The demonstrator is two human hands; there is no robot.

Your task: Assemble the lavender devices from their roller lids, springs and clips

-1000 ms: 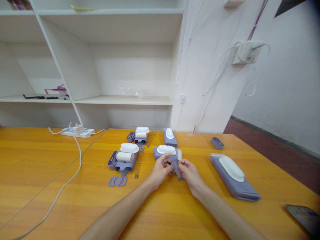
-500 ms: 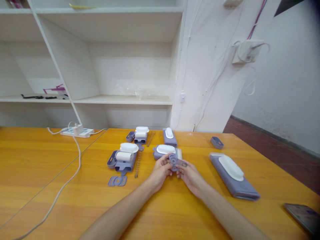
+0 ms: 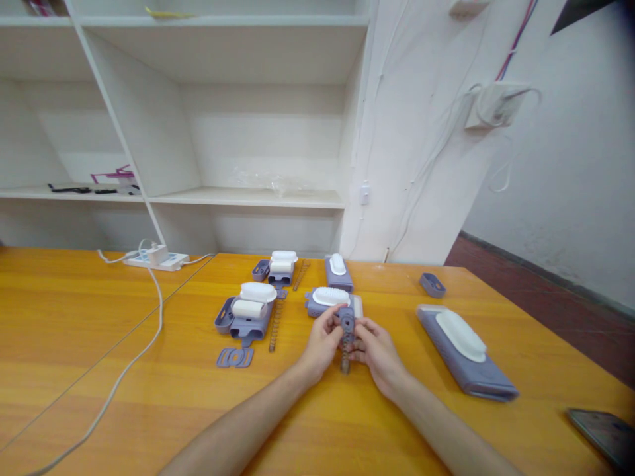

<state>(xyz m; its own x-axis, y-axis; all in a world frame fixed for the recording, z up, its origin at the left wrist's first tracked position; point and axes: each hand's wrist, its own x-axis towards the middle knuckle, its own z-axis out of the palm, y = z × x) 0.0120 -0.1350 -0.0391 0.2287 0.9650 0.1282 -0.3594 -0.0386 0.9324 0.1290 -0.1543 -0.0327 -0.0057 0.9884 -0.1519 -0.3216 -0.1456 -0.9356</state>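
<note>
My left hand is closed on a small purple-grey plastic plate with a hole in its middle. From the plate's lower end a metal coil spring points down toward me. My right hand has its fingers closed at the spring's upper part, close to the plate; the exact contact is hidden. Just behind the hands lies a purple-grey case with a white bristle brush on it. To the left, another loose plate lies flat near a second spring.
Left of centre sit two groups of purple-grey housings with white parts and end caps. Larger case with a white top, a cap and a phone lie right. A power strip with a white cable is at left.
The spring has swung from pointing right to pointing down toward me, below the plate. My right hand has shifted slightly right and lower; the plate has turned upright between my hands.
</note>
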